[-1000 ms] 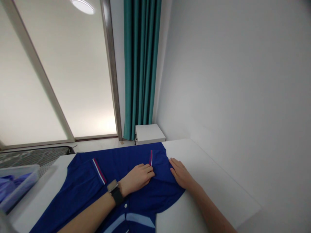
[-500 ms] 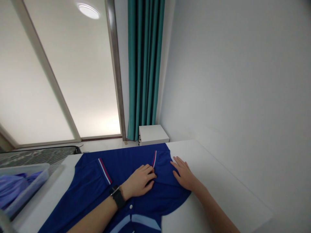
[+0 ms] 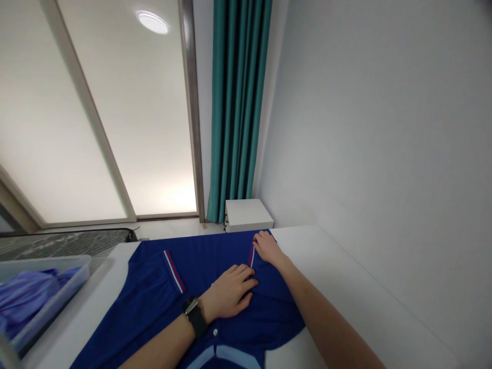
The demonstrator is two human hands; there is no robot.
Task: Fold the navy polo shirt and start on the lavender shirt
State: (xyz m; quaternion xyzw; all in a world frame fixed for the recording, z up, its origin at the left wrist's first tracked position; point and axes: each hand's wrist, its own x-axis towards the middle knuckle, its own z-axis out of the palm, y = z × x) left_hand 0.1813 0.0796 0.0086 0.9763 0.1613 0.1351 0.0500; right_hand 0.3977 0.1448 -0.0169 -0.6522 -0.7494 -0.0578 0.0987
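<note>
A dark blue polo shirt [image 3: 154, 297] lies spread on the white table, both short sleeves folded inward. Their cuffs carry red and white stripes; pale buttons and light blue trim show near the bottom edge. My left hand [image 3: 232, 291], with a black watch [image 3: 195, 313] on its wrist, rests on the shirt at the lower end of the right-hand cuff [image 3: 251, 256]. Its fingers are slightly bent, and the thumb stands apart. At the upper end of that same cuff, the fingers of my right hand [image 3: 268, 247] are bunched on the fabric.
On the left, a translucent plastic bin [image 3: 49, 312] holds purple-blue cloth [image 3: 34, 294]. The white table [image 3: 330, 277] runs along the wall at the right. Beyond it stand a small white cabinet [image 3: 248, 212], a teal curtain [image 3: 238, 113] and frosted sliding doors [image 3: 154, 128].
My right hand has moved up and left from the folded sleeve's outer edge onto the upper end of its cuff. My left hand stays by the cuff's lower end. The view has shifted slightly.
</note>
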